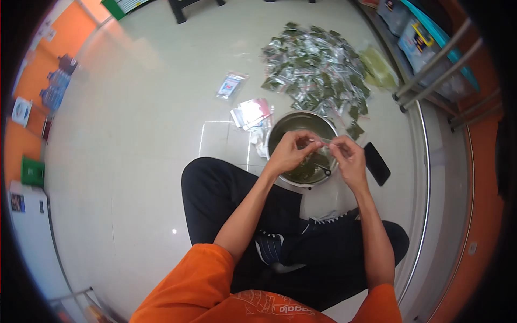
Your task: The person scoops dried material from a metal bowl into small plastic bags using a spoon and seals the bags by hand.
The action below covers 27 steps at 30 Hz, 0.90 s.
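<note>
Over a round metal bowl [276, 133], my left hand [292, 152] and my right hand [348, 159] pinch the top of a small clear plastic bag [322, 156]. Thumbs and fingertips of both hands meet at the bag's upper edge. Green leafy material [303, 171] lies in the bottom of the bowl, and a dark handle with a ring end [323, 169] shows among it. Beyond the bowl spreads a large heap of small clear bags with green contents [318, 70].
A black phone [377, 163] lies right of the bowl. Left of it are white and pink packets [252, 113], crumpled white material [258, 141] and a plastic packet [231, 86]. A metal rack [436, 67] stands at the right. My crossed legs [226, 199] are below.
</note>
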{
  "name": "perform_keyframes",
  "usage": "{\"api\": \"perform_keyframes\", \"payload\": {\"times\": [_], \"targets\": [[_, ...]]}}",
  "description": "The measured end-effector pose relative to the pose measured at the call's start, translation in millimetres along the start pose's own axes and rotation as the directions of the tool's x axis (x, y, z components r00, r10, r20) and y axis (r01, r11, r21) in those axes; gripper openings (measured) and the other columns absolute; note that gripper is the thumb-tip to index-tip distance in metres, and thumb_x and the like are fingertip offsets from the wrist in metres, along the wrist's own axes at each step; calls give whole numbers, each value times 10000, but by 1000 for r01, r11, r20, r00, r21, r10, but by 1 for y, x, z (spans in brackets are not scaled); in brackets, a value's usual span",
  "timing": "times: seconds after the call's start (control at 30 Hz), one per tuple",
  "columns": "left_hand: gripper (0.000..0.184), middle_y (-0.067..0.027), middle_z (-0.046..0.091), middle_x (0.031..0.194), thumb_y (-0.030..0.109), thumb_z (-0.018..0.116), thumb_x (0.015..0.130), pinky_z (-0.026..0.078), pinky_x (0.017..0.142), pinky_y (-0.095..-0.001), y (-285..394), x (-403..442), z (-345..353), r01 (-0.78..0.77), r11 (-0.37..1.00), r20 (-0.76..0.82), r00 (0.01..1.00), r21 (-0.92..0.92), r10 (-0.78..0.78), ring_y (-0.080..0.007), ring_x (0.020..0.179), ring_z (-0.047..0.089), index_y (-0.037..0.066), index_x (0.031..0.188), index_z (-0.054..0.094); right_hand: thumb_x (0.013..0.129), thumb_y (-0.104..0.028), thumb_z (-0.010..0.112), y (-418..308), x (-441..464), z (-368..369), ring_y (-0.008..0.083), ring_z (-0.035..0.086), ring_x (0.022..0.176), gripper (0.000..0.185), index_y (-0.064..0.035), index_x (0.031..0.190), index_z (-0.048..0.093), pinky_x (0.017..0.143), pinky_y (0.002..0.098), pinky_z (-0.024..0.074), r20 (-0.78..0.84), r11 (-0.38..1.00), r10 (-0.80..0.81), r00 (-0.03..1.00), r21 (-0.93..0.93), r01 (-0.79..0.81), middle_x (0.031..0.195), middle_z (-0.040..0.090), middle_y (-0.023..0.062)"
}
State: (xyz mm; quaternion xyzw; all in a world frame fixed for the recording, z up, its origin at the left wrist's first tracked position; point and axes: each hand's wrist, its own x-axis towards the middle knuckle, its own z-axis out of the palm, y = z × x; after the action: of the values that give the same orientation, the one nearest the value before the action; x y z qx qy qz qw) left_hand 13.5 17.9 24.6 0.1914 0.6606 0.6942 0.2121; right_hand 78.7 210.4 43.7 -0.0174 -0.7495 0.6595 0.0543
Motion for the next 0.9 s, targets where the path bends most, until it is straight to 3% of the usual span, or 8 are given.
{"api": "perform_keyframes", "payload": {"times": [0.07,0.13,0.27,0.43,0.5,0.6,0.73,0.9], "targets": [[201,-62,741,934,151,717,939,510,836,-287,-12,3,-2,-10,995,-56,998,-95,4,-118,868,660,-28,1031,731,931,-20,680,-9,0,1,79,618,855,50,15,941,645,776,235,494,-11,998,55,998,31,-54,932,645,16],[172,-71,749,925,146,735,918,507,825,-286,-8,2,-4,-50,997,-76,996,58,54,-113,855,660,-11,985,756,926,-29,697,-11,2,0,78,624,857,60,10,946,656,781,232,493,-32,992,111,993,54,-110,936,655,17],[216,-79,761,891,177,764,895,494,808,-267,-3,1,-9,-39,995,-76,996,88,46,-100,842,652,-1,1017,775,901,-35,733,-10,3,-11,95,644,843,102,23,977,695,784,235,506,-27,985,153,988,86,-150,905,688,40],[193,-63,758,839,191,753,902,487,727,-272,-7,4,-8,-63,984,4,998,-164,64,-93,770,638,29,1001,788,893,-43,738,-5,5,-20,110,645,819,84,21,939,706,808,256,514,-17,986,142,990,95,-140,894,689,48],[197,-75,747,808,214,741,908,463,666,-290,-3,4,-7,-105,990,-100,988,97,115,-100,736,622,45,997,788,900,-51,734,1,5,-21,129,659,826,97,26,954,710,818,267,519,-32,979,168,985,121,-163,910,699,60],[218,-88,735,788,233,735,908,440,631,-308,-4,3,-8,-147,982,-168,972,118,165,-107,718,611,39,995,783,908,-53,726,4,4,-15,139,667,828,115,29,988,716,822,276,525,-66,970,195,979,161,-182,936,712,74],[249,-112,750,825,229,759,878,527,741,-341,-19,10,-6,-69,998,-196,978,12,70,-159,746,677,4,982,772,919,-57,713,1,3,-10,155,665,839,132,39,1011,714,832,293,525,-63,979,170,983,122,-162,968,716,84],[161,-167,740,812,125,739,840,547,711,-364,-23,13,-2,-190,981,-242,954,-37,175,-247,733,712,-24,903,743,946,-47,681,2,-1,-11,150,643,831,134,50,1038,682,806,269,526,-134,986,162,978,57,-156,936,700,91]]}}
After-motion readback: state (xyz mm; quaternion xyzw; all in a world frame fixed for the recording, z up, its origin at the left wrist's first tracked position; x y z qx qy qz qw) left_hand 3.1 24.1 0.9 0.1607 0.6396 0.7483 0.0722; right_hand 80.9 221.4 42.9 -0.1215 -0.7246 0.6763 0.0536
